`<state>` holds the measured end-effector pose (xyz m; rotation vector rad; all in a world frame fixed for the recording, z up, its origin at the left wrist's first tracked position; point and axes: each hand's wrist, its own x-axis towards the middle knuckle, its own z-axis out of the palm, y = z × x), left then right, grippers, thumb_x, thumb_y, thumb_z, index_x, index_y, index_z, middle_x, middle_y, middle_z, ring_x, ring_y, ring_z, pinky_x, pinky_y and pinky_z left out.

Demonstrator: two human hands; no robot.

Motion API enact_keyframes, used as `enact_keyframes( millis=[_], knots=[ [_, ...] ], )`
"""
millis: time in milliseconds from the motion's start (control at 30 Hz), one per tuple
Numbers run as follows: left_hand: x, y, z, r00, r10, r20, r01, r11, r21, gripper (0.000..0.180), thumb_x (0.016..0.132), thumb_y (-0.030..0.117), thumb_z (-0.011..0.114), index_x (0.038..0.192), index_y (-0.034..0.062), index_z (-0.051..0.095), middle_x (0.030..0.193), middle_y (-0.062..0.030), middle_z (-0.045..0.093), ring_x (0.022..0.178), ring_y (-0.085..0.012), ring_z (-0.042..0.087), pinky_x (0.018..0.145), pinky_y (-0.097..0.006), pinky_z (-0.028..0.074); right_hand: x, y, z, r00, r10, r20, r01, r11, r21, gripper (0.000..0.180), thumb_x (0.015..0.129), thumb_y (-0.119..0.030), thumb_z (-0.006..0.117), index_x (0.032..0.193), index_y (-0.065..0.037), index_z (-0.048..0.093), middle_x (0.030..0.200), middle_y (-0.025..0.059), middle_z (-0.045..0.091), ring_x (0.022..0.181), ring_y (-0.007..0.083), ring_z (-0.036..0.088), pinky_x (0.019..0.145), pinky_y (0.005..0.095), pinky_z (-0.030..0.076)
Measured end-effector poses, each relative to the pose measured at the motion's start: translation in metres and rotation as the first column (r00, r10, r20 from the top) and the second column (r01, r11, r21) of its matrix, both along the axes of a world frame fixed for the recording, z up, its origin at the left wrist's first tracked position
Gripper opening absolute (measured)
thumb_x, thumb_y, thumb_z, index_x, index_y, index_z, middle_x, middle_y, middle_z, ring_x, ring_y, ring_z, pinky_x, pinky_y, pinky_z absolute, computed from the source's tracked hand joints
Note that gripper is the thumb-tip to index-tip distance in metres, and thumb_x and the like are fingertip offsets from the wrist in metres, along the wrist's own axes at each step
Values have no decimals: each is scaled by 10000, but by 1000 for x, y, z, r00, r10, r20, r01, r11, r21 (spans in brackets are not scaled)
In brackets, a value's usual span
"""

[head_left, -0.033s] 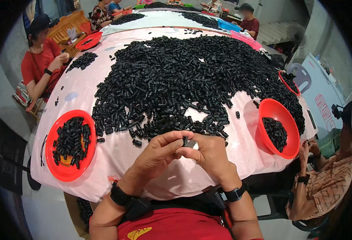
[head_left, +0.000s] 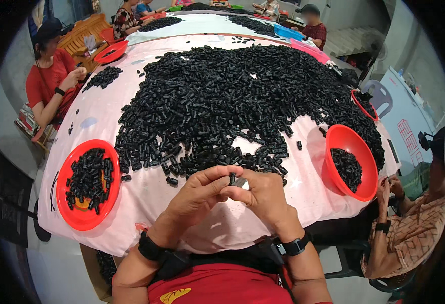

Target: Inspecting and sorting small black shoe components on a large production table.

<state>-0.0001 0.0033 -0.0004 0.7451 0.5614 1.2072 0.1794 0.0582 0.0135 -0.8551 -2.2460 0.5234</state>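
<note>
Both my hands meet just above the near side of the table, fingertips almost touching. A small black plastic piece (head_left: 232,178) is pinched between the thumb and fingers of my left hand (head_left: 200,189). My right hand (head_left: 263,191) is closed round a flat grey blade-like piece (head_left: 240,183), mostly hidden by the fingers, its visible end against or very near the black piece. Right beyond my hands spreads a large heap of similar short black cylindrical pieces (head_left: 222,101).
A red plate (head_left: 70,215) of black pieces lies left; a red bowl (head_left: 368,175) with more stands right. A pink cloth (head_left: 146,197) covers the table. Co-workers sit at the left (head_left: 40,83), right (head_left: 410,228) and far end. An open box (head_left: 93,268) is on the floor.
</note>
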Motion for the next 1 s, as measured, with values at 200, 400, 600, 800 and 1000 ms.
enact_keyframes(
  millis=[200,400,600,800,1000],
  knots=[
    [-2,2,10,998,-54,16,55,998,-18,320,957,192,613,1249,68,573,1033,25,634,896,-55,582,787,-238,439,3,-4,14,957,57,-285,-97,987,-128,340,849,-292,734,1075,-51,652,835,109,705,682,213,701,573,311,523],
    [-4,2,6,995,-59,78,65,995,-76,286,959,202,609,1220,107,540,998,14,624,896,-67,588,811,-230,457,3,-2,17,941,167,-294,-242,939,-243,254,864,-107,665,1108,-44,636,928,119,717,759,177,712,635,277,530],
    [-3,5,3,999,10,53,-8,1000,-22,283,962,179,611,1224,92,550,997,9,635,858,-60,588,766,-210,457,-2,0,12,939,23,-344,-120,957,-264,178,877,-157,686,1000,-33,652,841,104,707,674,164,688,584,275,499],
    [4,3,6,994,104,-22,-105,994,-20,210,966,147,603,1162,71,612,1000,18,640,845,-45,556,745,-207,426,-4,-4,11,951,29,-307,-96,974,-203,188,869,-199,712,919,-31,644,769,108,692,624,205,680,535,297,485],
    [-2,4,1,999,43,13,-44,998,40,221,973,155,585,1168,50,597,996,-2,647,874,-64,606,776,-225,459,4,-4,16,979,2,-205,-41,982,-185,328,802,-328,782,828,-41,625,630,114,638,552,260,658,503,331,484]
  ],
)
